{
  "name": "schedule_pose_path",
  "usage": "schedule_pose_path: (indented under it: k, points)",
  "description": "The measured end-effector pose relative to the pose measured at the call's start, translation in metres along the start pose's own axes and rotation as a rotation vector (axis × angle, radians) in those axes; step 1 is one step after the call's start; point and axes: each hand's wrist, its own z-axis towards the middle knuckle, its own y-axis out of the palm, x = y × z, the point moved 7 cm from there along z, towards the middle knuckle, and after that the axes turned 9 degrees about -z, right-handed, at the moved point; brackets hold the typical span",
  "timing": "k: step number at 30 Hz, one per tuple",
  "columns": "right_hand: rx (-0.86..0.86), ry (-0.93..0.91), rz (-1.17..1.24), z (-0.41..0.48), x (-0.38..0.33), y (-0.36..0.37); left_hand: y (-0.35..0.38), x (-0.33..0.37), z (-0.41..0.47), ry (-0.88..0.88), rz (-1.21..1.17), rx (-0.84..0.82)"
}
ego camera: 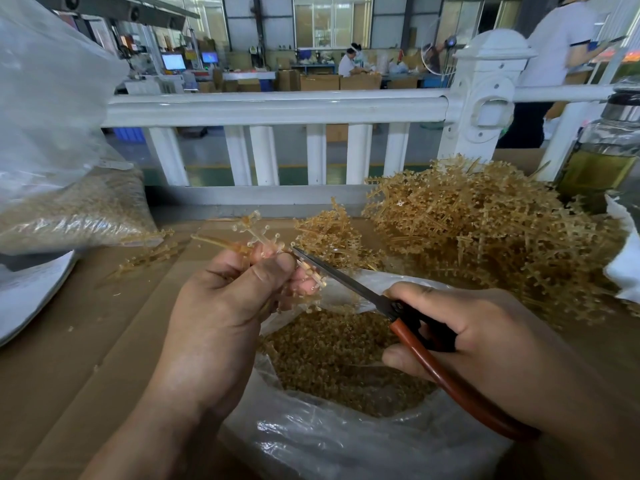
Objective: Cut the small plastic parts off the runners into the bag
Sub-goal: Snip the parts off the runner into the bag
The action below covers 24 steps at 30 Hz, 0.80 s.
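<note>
Head-worn, facing forward-down, close above bag (346, 445)

Left hand (228, 299) pinches runner (256, 237); scissors (381, 303) touching

runner pile (485, 230) crowds right side.

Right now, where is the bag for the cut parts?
In the head view, the open bag lies bottom centre, between the left hand and right hand, under the scissors and runner.
</note>
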Motion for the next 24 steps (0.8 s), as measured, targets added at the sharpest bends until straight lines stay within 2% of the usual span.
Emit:
schedule_pose_path:
  k: [24]
  points:
    - [-0.027,0.029,0.015,-0.0018,0.0068,0.0068,-0.0012,-0.0048,0.0004,-0.001,0.006,-0.040]
